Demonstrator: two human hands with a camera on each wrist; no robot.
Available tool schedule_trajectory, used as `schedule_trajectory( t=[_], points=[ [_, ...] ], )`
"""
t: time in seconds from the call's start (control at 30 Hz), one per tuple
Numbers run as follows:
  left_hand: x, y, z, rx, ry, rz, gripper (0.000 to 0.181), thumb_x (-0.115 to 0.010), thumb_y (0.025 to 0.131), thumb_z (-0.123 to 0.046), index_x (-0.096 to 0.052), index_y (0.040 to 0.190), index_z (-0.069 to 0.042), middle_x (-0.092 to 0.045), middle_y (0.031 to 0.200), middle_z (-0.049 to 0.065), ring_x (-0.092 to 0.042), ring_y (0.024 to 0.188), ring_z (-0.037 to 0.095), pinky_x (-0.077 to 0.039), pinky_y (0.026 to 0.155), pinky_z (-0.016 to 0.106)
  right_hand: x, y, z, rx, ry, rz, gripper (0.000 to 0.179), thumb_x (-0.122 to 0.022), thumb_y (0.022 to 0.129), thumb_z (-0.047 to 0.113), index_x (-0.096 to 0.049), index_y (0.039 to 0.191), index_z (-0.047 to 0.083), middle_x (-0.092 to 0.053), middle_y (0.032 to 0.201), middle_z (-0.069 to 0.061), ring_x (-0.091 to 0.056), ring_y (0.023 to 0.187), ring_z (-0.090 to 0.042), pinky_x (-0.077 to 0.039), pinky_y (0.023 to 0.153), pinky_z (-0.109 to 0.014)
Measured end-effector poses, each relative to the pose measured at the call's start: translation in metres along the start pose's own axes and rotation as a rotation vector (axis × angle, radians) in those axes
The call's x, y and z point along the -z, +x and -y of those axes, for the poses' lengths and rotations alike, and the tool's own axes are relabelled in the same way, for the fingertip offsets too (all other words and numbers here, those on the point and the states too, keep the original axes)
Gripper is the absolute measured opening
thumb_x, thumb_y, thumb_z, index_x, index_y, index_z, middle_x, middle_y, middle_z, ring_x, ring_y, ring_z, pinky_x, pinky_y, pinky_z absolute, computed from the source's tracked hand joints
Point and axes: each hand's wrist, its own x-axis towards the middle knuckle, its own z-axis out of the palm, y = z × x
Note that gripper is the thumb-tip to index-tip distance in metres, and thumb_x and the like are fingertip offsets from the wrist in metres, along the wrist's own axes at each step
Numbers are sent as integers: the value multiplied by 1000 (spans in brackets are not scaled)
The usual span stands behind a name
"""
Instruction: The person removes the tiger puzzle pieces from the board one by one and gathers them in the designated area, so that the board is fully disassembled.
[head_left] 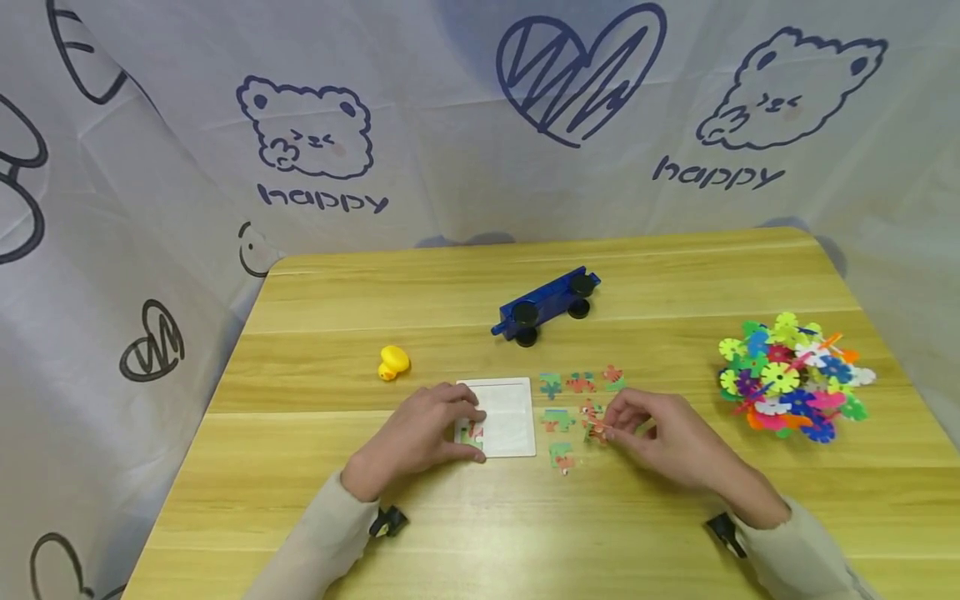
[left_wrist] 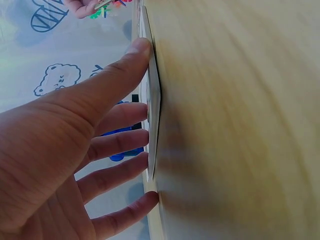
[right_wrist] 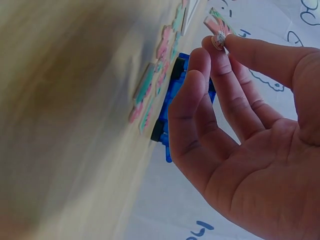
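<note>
My left hand (head_left: 420,429) rests on the left side of a shallow white puzzle tray (head_left: 512,421). In the left wrist view its spread fingers (left_wrist: 120,137) and thumb touch the tray edge. A red and green jigsaw piece (head_left: 476,433) lies in the tray's lower left, partly covered by that hand. With thumb and fingertips, my right hand (head_left: 667,433) pinches another jigsaw piece (right_wrist: 220,26), raised above the table. Several loose jigsaw pieces (head_left: 557,419) in green and red lie in rows between tray and right hand.
Behind the tray a blue toy wagon chassis (head_left: 551,302) with black wheels stands on the wooden table (head_left: 322,333). A yellow rubber duck (head_left: 393,362) sits at the back left. To the right is a heap of colourful flower-shaped plastic discs (head_left: 795,379). A printed cloth (head_left: 442,125) hangs behind.
</note>
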Motion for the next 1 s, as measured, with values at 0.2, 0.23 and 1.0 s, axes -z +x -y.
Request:
schedule_trajectory(
  t=[0.2, 0.23, 1.0],
  points=[
    [2, -1, -1, 0, 12, 1, 50, -91, 87, -50, -84, 121, -14, -77, 122, 0, -72, 112, 19, -61, 95, 41, -1, -2, -3, -14, -3, 12, 6, -80, 102, 21, -74, 101, 20, -76, 94, 8, -69, 88, -4, -59, 73, -24],
    [1, -1, 0, -3, 11, 1, 50, -91, 87, -50, -84, 121, -14, -78, 121, 0, -72, 112, 19, -61, 95, 41, -1, -3, -3, -17, -2, 17, 6, -80, 101, 20, -74, 101, 20, -76, 94, 8, -69, 87, -4, -59, 73, -24],
    [0, 1, 1, 12, 4, 17, 51, -92, 85, -52, -84, 120, -15, -77, 119, -2, -70, 105, 16, -58, 89, 35, -8, 3, -8, -30, -33, 88, 8, -78, 100, 9, -73, 100, 15, -72, 88, 8, -64, 80, -4, -56, 71, -22]
  ],
)
